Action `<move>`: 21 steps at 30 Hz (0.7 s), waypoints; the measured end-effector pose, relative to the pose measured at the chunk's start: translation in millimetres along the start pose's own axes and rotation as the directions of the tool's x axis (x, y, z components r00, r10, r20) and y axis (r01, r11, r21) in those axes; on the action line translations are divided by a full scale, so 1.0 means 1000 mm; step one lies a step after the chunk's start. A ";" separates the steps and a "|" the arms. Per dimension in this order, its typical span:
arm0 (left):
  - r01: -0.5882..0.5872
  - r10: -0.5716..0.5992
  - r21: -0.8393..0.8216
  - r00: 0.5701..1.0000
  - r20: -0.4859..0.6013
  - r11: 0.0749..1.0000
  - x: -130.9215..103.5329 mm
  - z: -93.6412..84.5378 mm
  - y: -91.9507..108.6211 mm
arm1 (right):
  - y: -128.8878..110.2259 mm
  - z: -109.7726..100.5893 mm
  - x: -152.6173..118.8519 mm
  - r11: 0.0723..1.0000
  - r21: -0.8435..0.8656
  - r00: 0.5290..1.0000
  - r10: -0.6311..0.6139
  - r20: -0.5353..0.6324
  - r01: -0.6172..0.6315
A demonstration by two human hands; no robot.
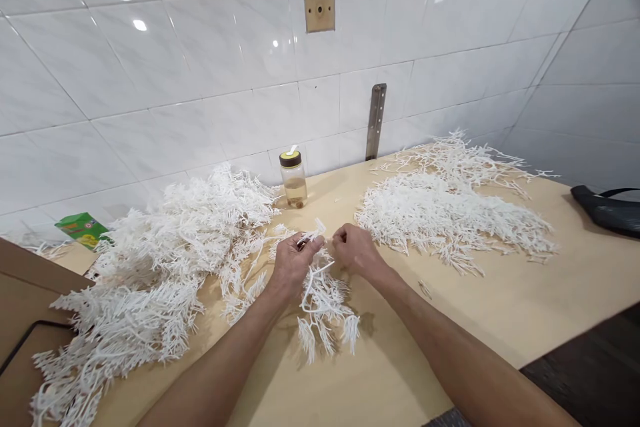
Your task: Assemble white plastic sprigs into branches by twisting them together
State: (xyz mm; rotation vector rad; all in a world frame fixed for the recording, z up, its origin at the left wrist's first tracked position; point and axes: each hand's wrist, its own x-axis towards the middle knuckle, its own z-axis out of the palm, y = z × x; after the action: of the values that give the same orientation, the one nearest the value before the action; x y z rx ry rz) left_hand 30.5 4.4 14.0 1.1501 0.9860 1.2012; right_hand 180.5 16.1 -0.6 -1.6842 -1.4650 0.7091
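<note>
My left hand [291, 265] is closed on a white branched plastic sprig [316, 235], pinched between thumb and fingers. Beneath that hand, more white sprigs [325, 297] hang or lie over the tabletop; which of them belong to the held piece I cannot tell. Just to the right, my right hand [357, 250] is closed with its fingertips near the held sprig. Whatever is in its fingers is too small or hidden to make out. A big heap of white sprigs [175, 233] lies left of my hands, and a flatter pile of sprigs [450, 207] lies to the right.
Behind my hands stands a clear jar [294, 187] with a dark lid and some liquid. A green box [83, 229] and a cardboard carton [30, 307] are at the left. A metal bracket [376, 121] rises by the tiled wall. A black bag [607, 210] sits far right.
</note>
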 end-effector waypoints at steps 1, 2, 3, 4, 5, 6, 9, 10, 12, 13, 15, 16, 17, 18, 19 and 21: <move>0.006 -0.006 0.005 1.000 0.027 1.000 0.000 0.000 0.000 | 0.004 -0.008 0.004 0.999 -0.036 0.998 -0.001 -0.069 -0.002; 0.030 -0.030 0.003 0.998 0.061 1.000 0.001 -0.001 0.001 | 0.008 -0.018 0.008 0.998 -0.063 0.991 -0.004 -0.131 -0.004; 0.061 -0.061 -0.002 0.994 0.094 0.998 0.001 -0.001 0.000 | 0.013 -0.028 0.012 0.996 -0.084 0.981 -0.005 -0.193 -0.011; 0.097 -0.096 -0.006 0.988 0.122 0.995 0.002 -0.002 0.000 | 0.017 -0.038 0.015 0.994 -0.109 0.964 -0.007 -0.264 -0.022; 0.130 -0.127 -0.008 0.982 0.139 0.992 0.002 -0.002 -0.001 | 0.020 -0.047 0.017 0.990 -0.140 0.939 -0.016 -0.344 -0.034; 0.157 -0.154 -0.004 0.976 0.151 0.988 0.002 -0.003 -0.001 | 0.023 -0.054 0.019 0.985 -0.171 0.909 -0.036 -0.415 -0.039; 0.206 -0.207 0.024 0.962 0.177 0.978 0.001 -0.005 -0.002 | 0.020 -0.064 0.014 0.986 -0.168 0.897 -0.087 -0.433 0.015; 0.215 -0.216 0.029 0.957 0.194 0.976 0.001 -0.005 -0.001 | 0.016 -0.063 0.011 0.992 -0.115 0.939 -0.093 -0.331 0.058; 0.233 -0.234 0.028 0.946 0.224 0.972 -0.001 -0.005 0.002 | 0.005 -0.056 0.002 0.990 0.036 0.991 -0.136 -0.009 0.136; 0.245 -0.244 0.024 0.941 0.234 0.969 -0.002 -0.005 0.004 | 0.000 -0.051 -0.002 0.981 0.106 0.975 -0.175 0.136 0.161; 0.262 -0.260 0.023 0.933 0.248 0.965 -0.004 -0.004 0.008 | -0.010 -0.041 -0.009 0.962 0.189 0.928 -0.244 0.282 0.196; 0.264 -0.263 0.030 0.931 0.254 0.964 -0.005 -0.003 0.009 | -0.012 -0.037 -0.011 0.957 0.205 0.921 -0.258 0.291 0.203; 0.263 -0.263 0.034 0.930 0.258 0.964 -0.005 -0.003 0.010 | -0.013 -0.033 -0.011 0.956 0.214 0.926 -0.254 0.280 0.198; 0.258 -0.258 0.035 0.930 0.262 0.966 -0.004 -0.004 0.009 | -0.013 -0.030 -0.011 0.958 0.223 0.935 -0.239 0.263 0.182; 0.250 -0.249 0.030 0.934 0.257 0.968 -0.003 -0.004 0.008 | -0.012 -0.028 -0.010 0.959 0.235 0.943 -0.216 0.252 0.157; 0.236 -0.235 0.019 0.948 0.214 0.972 0.002 -0.007 0.003 | -0.007 -0.025 -0.008 0.957 0.274 0.957 -0.165 0.240 0.096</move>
State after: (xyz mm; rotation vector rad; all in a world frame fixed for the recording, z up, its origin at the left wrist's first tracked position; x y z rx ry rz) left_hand 23.2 7.3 15.3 1.0970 0.9242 0.8694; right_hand 195.9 3.9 18.5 -1.3173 -1.5694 1.0322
